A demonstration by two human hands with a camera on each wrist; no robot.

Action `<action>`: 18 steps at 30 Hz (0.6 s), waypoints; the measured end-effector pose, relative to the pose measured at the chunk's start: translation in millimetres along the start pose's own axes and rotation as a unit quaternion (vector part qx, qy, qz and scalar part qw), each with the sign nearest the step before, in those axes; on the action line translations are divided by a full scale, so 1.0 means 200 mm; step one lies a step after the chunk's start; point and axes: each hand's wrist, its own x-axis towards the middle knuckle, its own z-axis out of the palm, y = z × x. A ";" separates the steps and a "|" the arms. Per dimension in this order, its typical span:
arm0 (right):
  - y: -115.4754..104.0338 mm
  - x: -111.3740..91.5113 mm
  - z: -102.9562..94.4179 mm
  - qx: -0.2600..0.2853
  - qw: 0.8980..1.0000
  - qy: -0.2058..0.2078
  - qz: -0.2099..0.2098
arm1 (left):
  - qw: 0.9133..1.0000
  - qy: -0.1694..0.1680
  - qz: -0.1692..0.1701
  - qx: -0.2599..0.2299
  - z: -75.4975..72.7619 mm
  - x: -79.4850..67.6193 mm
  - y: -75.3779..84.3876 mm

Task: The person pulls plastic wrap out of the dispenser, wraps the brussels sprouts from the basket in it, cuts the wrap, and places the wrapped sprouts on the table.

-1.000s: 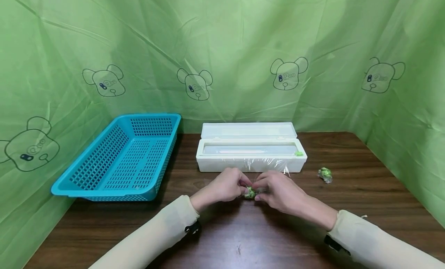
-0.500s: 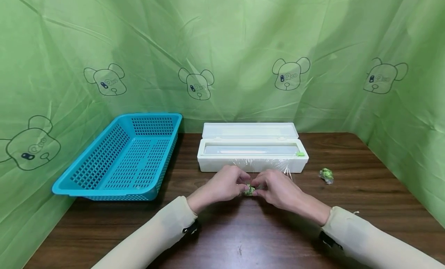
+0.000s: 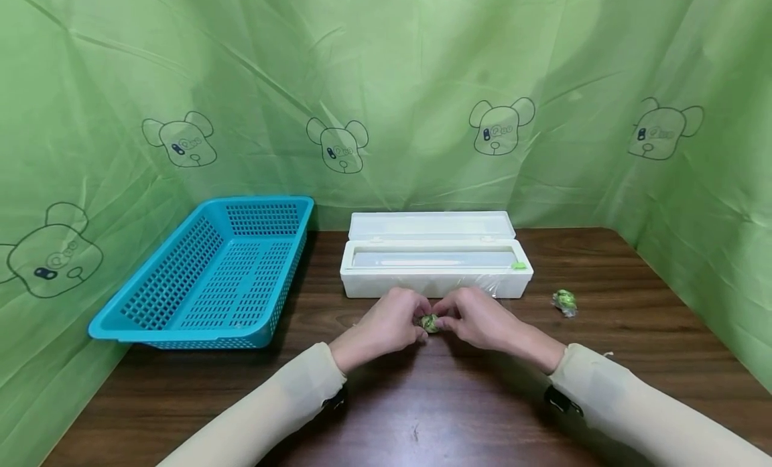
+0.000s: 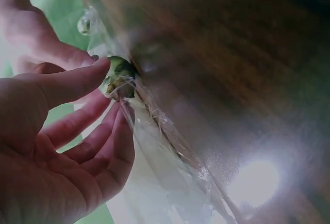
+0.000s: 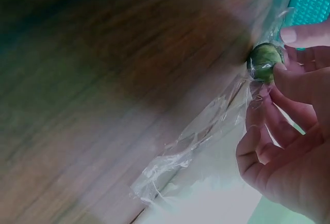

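Note:
Between my hands, just in front of the white box, is a small round green Brussels sprout (image 3: 429, 323), partly covered in clear cling film. My left hand (image 3: 389, 321) pinches it from the left, thumb on its side in the left wrist view and fingers bent beneath. From the right, my right hand (image 3: 479, 319) pinches it, its thumb against the green surface (image 5: 264, 59) in the right wrist view. Loose cling film (image 5: 178, 157) trails from the sprout along the wood. A second sprout (image 3: 565, 301), film-wrapped, lies to the right.
The white cling film box (image 3: 437, 286) stands behind my hands, lid raised, with a green slider (image 3: 519, 266) at its right end. A blue slotted basket (image 3: 181, 335) sits at the left on the brown wooden table (image 3: 416, 413). A green curtain (image 3: 416, 58) hangs behind.
Both hands have shifted slightly toward the box with the sprout. My right hand has moved left, closing in on the sprout, and the film around it is drawn in more tightly.

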 end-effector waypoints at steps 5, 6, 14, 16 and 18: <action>0.01 0.01 0.01 -0.014 1.000 0.007 -0.008 | 1.000 0.004 -0.010 0.025 0.02 0.04 -0.02; 0.01 0.02 0.01 -0.017 1.000 0.009 -0.008 | 1.000 0.004 -0.012 0.027 0.03 0.04 -0.02; 0.00 0.01 0.03 -0.100 0.994 0.042 -0.010 | 0.998 -0.004 -0.035 0.052 0.03 0.06 -0.02; 0.00 0.01 0.03 -0.117 0.992 0.048 -0.007 | 0.998 -0.006 -0.039 0.053 0.02 0.06 -0.01; 0.01 0.02 0.03 -0.119 0.992 0.052 -0.005 | 0.998 -0.007 -0.040 0.050 0.01 0.06 -0.01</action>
